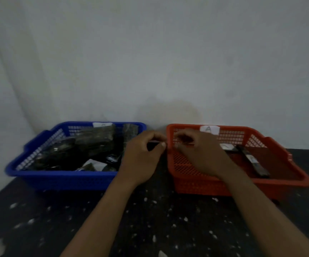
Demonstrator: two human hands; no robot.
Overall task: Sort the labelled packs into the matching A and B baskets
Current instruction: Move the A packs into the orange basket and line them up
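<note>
A blue basket [62, 178] on the left has a white label [102, 124] on its back wall and holds several dark packs [94, 140]. The red basket [192, 184] on the right bears a white label marked A [209, 129] and holds two dark packs [253, 162]. Over the gap between the baskets, my left hand [142, 158] pinches a slim dark pack [153, 144] between thumb and forefinger. My right hand [200, 154] has its fingers curled on the pack's other end, over the red basket's near left corner. Most of that pack is hidden by my fingers.
The baskets stand side by side on a black table [150, 219] speckled with white, against a pale wall [150, 62]. A narrow strip of table separates them. My forearms cross the front of the table.
</note>
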